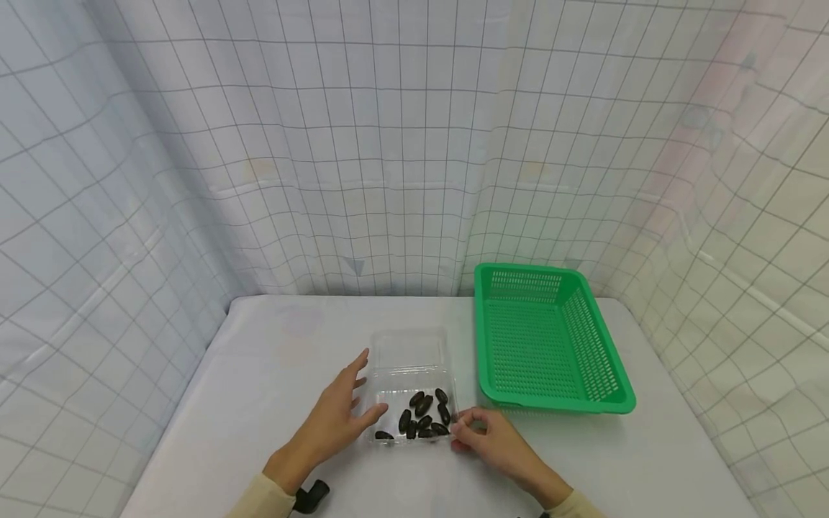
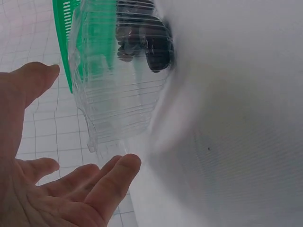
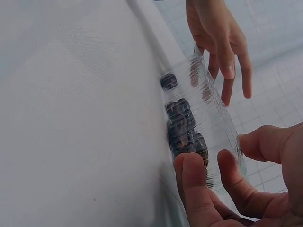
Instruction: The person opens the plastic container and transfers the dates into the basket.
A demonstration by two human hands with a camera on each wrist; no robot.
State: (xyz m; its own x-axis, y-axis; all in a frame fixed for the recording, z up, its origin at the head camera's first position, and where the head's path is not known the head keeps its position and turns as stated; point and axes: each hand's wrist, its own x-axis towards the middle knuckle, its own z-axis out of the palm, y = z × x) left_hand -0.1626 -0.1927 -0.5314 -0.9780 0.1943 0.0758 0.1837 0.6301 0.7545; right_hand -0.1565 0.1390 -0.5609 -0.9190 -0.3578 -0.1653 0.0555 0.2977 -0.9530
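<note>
A clear plastic clamshell box (image 1: 387,398) lies on the white table with its lid (image 1: 409,350) folded back, away from me. Several dark, oblong, glossy pieces (image 1: 424,407) lie in its base; they look like dates, though their exact kind is unclear. My right hand (image 1: 490,437) pinches the box's near right rim between thumb and fingers, as the right wrist view also shows the box wall (image 3: 215,113) there. At the left side my left hand (image 1: 333,419) is spread, fingers apart. In the left wrist view, a gap shows between that hand (image 2: 61,189) and the box.
A green slotted plastic basket (image 1: 482,338) stands at the right, just beyond my right hand, with nothing visible in it. White checked curtains (image 1: 414,144) enclose the table (image 1: 259,374) at the back and both sides. A black strap piece (image 1: 312,496) is by my left wrist.
</note>
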